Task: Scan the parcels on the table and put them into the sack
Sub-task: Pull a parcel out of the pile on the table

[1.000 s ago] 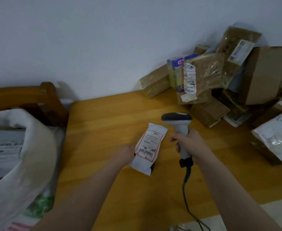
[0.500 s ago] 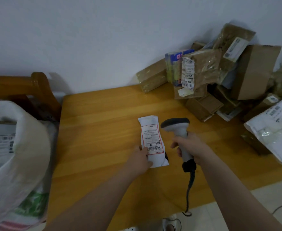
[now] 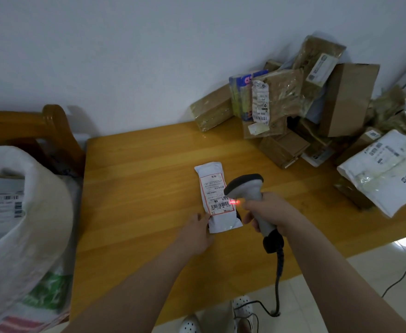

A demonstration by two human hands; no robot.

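Head view: white parcel (image 3: 215, 188) under scanner (image 3: 245, 185)

Lying mid wooden table (image 3: 137, 188), pale wall (image 3: 125, 56) behind, parcel pile (image 3: 293, 104) far right, sack (image 3: 29, 224) left. Near corner pinched by left hand (image 3: 197, 230); right hand (image 3: 269, 212) wrapped round scanner handle, red light on label.

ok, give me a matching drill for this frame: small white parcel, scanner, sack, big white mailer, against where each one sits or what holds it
Things
1. small white parcel
2. scanner
3. sack
4. big white mailer

Places or states
A. at the right edge of the table
B. gripped in the right hand
C. beside the table's left end, mouth open
D. flat on the table, left hand holding its near end

Pairs: 1-D, 2-B, 3-C, 4-A
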